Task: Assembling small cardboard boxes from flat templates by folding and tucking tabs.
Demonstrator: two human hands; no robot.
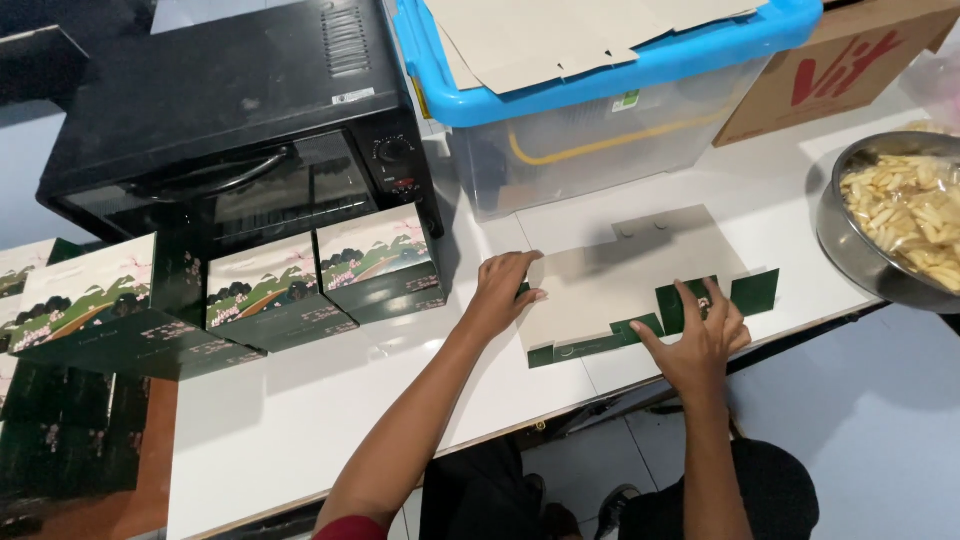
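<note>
A flat unfolded carton blank (620, 275), grey inside with dark green flaps, lies on the white table (300, 420) in front of me. My left hand (503, 290) presses down on its left edge, fingers spread. My right hand (700, 335) rests on the green flaps at its near right edge, thumb out, fingers over a flap. Neither hand has lifted anything.
Three assembled green printed boxes (270, 290) stand in a row at the left before a black toaster oven (240, 120). A clear bin with a blue lid (600, 100) carries more blanks. A metal bowl of pale strips (900, 215) sits right, a cardboard box (850, 70) behind.
</note>
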